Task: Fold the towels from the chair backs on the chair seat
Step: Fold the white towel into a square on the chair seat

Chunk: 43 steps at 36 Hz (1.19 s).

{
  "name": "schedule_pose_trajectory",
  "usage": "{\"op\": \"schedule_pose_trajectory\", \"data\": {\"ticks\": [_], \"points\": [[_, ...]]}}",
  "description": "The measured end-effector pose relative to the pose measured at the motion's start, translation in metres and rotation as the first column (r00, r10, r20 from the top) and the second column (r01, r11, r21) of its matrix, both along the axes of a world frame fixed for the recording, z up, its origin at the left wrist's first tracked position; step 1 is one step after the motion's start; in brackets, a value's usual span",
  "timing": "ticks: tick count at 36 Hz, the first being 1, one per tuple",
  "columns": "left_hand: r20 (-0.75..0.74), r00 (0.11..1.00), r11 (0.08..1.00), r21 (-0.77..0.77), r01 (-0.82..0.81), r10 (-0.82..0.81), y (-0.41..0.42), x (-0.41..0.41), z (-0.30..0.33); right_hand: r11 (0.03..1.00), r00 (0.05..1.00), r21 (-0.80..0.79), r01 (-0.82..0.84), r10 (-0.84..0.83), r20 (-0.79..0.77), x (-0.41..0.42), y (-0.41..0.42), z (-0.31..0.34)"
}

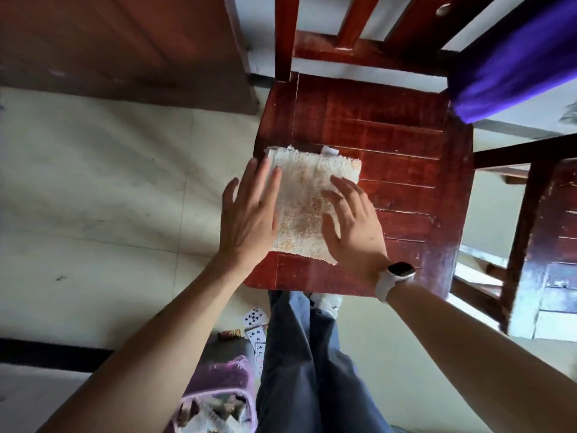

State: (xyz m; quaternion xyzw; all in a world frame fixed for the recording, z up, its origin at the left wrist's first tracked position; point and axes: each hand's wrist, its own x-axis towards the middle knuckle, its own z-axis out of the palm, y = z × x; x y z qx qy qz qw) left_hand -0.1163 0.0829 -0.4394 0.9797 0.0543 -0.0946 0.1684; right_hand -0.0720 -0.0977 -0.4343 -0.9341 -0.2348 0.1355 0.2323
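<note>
Floor (109, 182) of pale tiles filled the left of the frame, and a red wooden chair (390, 126) stood in the centre and upper part. Its seat (399, 195) carried a white towel (307, 198), already folded into a thick rectangle near the seat's left front corner. A purple towel (512, 67) hung over the chair back at the upper right of the frame, not yet folded.

The left hand (249, 214) lay flat with straight fingers on the left edge of the white towel. The right hand (352, 220), with a white watch (395, 281) on its wrist, pressed the right side with spread fingers. Neither hand gripped anything.

The step in hand seemed to be the last smoothing of the white towel. The next move probably called for lifting both hands away and reaching to the upper right for the purple towel, which needs free space on the seat.
</note>
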Motion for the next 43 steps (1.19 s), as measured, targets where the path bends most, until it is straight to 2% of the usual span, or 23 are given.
{"op": "schedule_pose_trajectory", "data": {"ticks": [1, 3, 5, 7, 11, 13, 15, 17, 20, 22, 26, 29, 31, 34, 37, 39, 40, 43], "points": [[-0.005, 0.999, 0.999, 0.012, 0.051, -0.051, -0.002, 0.009, 0.0, 0.991, 0.99, -0.014, 0.135, -0.135, -0.051, -0.004, -0.004, 0.004], [-0.037, 0.989, 0.988, 0.042, 0.148, -0.146, -0.007, 0.027, 0.0, 0.931, 0.908, -0.111, 0.348, -0.365, -0.204, -0.009, -0.009, 0.007], [-0.099, 0.972, 0.975, 0.05, 0.217, -0.211, -0.009, 0.044, -0.003, 0.876, 0.783, -0.273, 0.398, -0.479, -0.396, -0.011, -0.01, 0.005], [-0.177, 0.959, 0.972, 0.036, 0.231, -0.222, -0.008, 0.055, -0.009, 0.857, 0.68, -0.362, 0.368, -0.513, -0.523, -0.014, -0.011, 0.003], [-0.305, 0.944, 0.989, 0.039, 0.142, -0.123, -0.001, 0.063, -0.018, 0.841, 0.585, -0.334, 0.426, -0.537, -0.608, -0.017, -0.007, 0.005], [-0.245, 0.965, 0.991, 0.061, 0.117, -0.099, -0.001, 0.059, -0.015, 0.803, 0.509, -0.313, 0.508, -0.573, -0.642, -0.01, -0.01, 0.01], [-0.17, 0.984, 0.996, 0.066, 0.06, -0.048, -0.001, 0.052, -0.011, 0.761, 0.482, -0.28, 0.586, -0.604, -0.635, 0.003, -0.019, 0.014], [-0.179, 0.984, 1.0, -0.003, -0.016, 0.016, -0.004, 0.043, -0.004, 0.751, 0.545, -0.212, 0.625, -0.615, -0.57, 0.021, -0.031, 0.017], [-0.333, 0.935, 0.984, -0.077, -0.158, 0.123, -0.015, 0.028, -0.002, 0.801, 0.759, -0.099, 0.591, -0.593, -0.27, 0.047, -0.048, 0.017], [-0.291, 0.946, 0.982, -0.081, -0.171, 0.141, -0.024, 0.018, -0.001, 0.828, 0.822, -0.09, 0.553, -0.56, -0.102, 0.056, -0.054, 0.019], [-0.076, 0.993, 0.992, -0.071, -0.101, 0.095, -0.041, 0.021, 0.003, 0.924, 0.927, -0.081, 0.373, -0.367, 0.077, 0.042, -0.052, 0.015], [-0.06, 0.987, 0.989, -0.022, 0.148, -0.149, -0.049, 0.027, 0.002, 0.958, 0.975, -0.187, 0.216, -0.203, 0.087, 0.008, -0.043, 0.006], [-0.119, 0.96, 0.967, -0.001, 0.254, -0.252, -0.049, 0.028, -0.006, 0.958, 0.992, -0.256, 0.127, -0.118, 0.051, -0.017, -0.039, -0.001], [-0.218, 0.943, 0.966, 0.01, 0.259, -0.25, -0.041, 0.03, -0.017, 0.961, 0.998, -0.269, 0.06, -0.064, -0.008, -0.048, -0.038, -0.011], [-0.238, 0.934, 0.961, 0.017, 0.277, -0.266, -0.035, 0.032, -0.021, 0.963, 0.998, -0.267, 0.027, -0.039, -0.039, -0.065, -0.042, -0.014], [-0.24, 0.937, 0.967, -0.033, 0.252, -0.253, -0.036, 0.034, -0.018, 0.972, 0.999, -0.236, 0.015, -0.022, -0.027, -0.07, -0.048, -0.011], [-0.235, 0.942, 0.971, -0.073, 0.228, -0.239, -0.037, 0.036, -0.015, 0.977, 1.0, -0.215, 0.01, -0.013, -0.013, -0.071, -0.052, -0.01], [-0.102, 0.982, 0.976, -0.165, 0.142, -0.16, -0.04, 0.039, -0.009, 0.988, 0.999, -0.149, 0.041, -0.04, 0.011, -0.071, -0.064, -0.003]]}}
